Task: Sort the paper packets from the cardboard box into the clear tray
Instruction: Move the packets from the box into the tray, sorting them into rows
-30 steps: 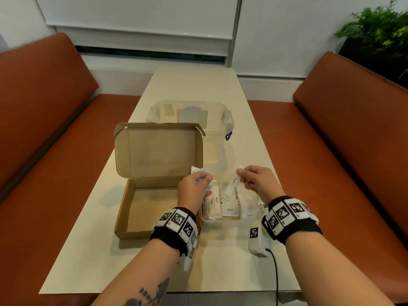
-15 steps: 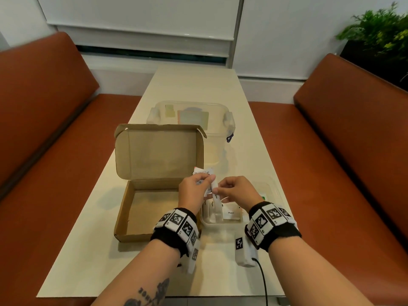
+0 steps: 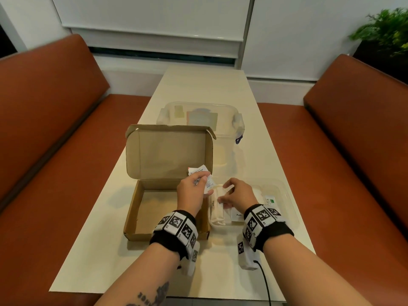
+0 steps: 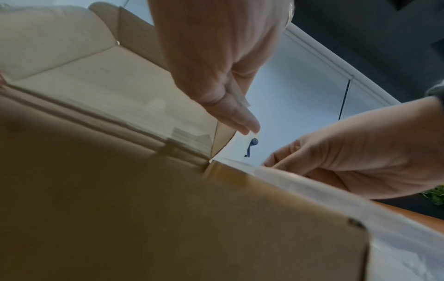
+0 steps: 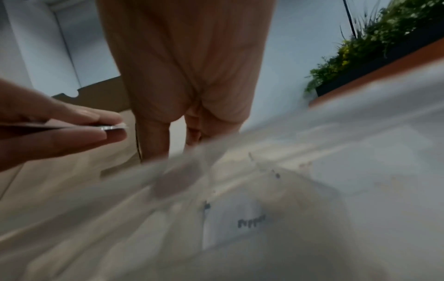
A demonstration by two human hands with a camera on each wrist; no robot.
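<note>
The open cardboard box [image 3: 154,208] lies left of centre with its lid [image 3: 170,151] standing up; its floor looks bare. My left hand [image 3: 194,188] hovers over the box's right wall and pinches a few white paper packets [image 3: 202,174], seen edge-on in the right wrist view [image 5: 113,127]. The clear tray [image 3: 284,195] sits right beside the box. My right hand [image 3: 237,194] reaches down into its left compartment, fingers curled on a packet among the standing beige packets [image 3: 217,208]. A "Pepper" packet [image 3: 237,215] and a green-printed packet [image 3: 270,200] lie further right.
A clear lidded container [image 3: 220,120] stands behind the box on the long cream table [image 3: 205,85]. Orange benches [image 3: 55,129] flank the table on both sides. A potted plant [image 3: 382,29] stands at the back right. A black cable [image 3: 265,281] trails from my right wrist.
My right hand came from the tray's right side over to my left hand, then went down into the tray's left compartment. My left hand stayed put with its packets.
</note>
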